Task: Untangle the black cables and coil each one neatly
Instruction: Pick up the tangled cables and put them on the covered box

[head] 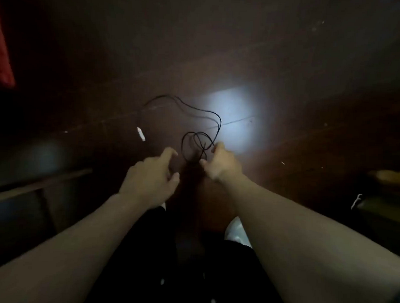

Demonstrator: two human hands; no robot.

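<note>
The thin black cable (pixel 220 123) lay on the dark brown wooden floor (pixel 309 105), with its white plug (pixel 141 134) off to the left. The right hand (pixel 219 163) pinched its small loops. The left hand (pixel 153 174) hovered just beside them, fingers loose and empty. The best course looked to be a steady pinch while the left fed slack in even turns.

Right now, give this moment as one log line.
right hand: holds black cable loops | left hand: open, beside loops | white plug: on floor
</note>
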